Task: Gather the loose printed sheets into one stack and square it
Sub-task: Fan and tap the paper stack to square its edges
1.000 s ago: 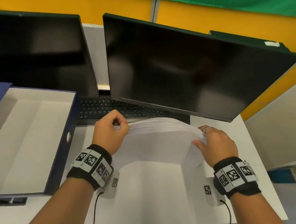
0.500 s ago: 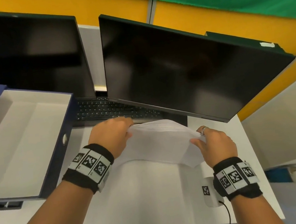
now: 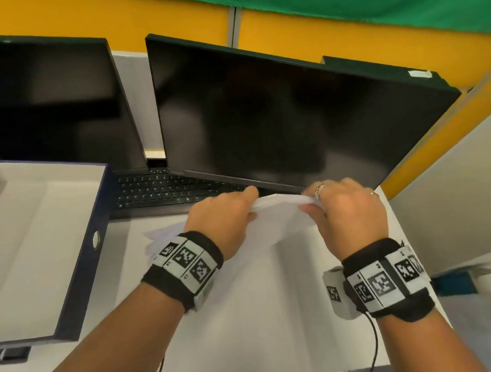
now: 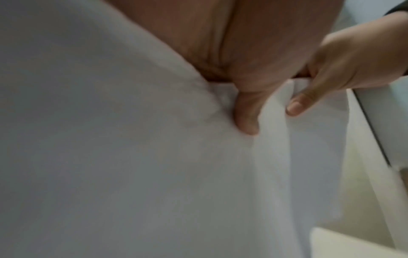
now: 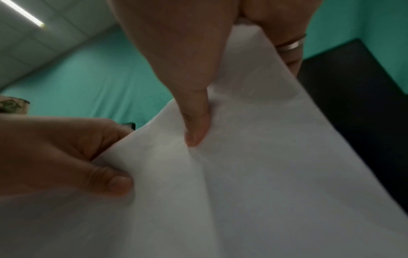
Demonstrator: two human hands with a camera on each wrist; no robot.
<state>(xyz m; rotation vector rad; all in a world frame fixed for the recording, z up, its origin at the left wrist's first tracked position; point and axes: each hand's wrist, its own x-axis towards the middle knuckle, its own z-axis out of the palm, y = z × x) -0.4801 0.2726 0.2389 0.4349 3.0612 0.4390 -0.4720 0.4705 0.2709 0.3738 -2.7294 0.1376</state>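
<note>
A stack of white printed sheets [image 3: 280,214] stands tilted on edge on the white desk [image 3: 259,327], just in front of the right monitor. My left hand [image 3: 250,204] grips its top edge from the left, and my right hand [image 3: 313,201] grips it from the right, close beside it. A few sheet corners [image 3: 157,235] stick out unevenly behind my left wrist. In the left wrist view my thumb [image 4: 247,115] presses into the paper [image 4: 132,139]. In the right wrist view my thumb [image 5: 196,127] lies on the sheets [image 5: 276,157], fingers behind.
An open blue box file [image 3: 89,260] with a white inside sits at the left. Two dark monitors [image 3: 275,117] stand close behind the hands, with a black keyboard [image 3: 156,192] under them. The desk's right edge runs near my right wrist.
The bowed, spread pile has been drawn together and tipped up on edge. Both hands came closer to each other and moved toward the monitor.
</note>
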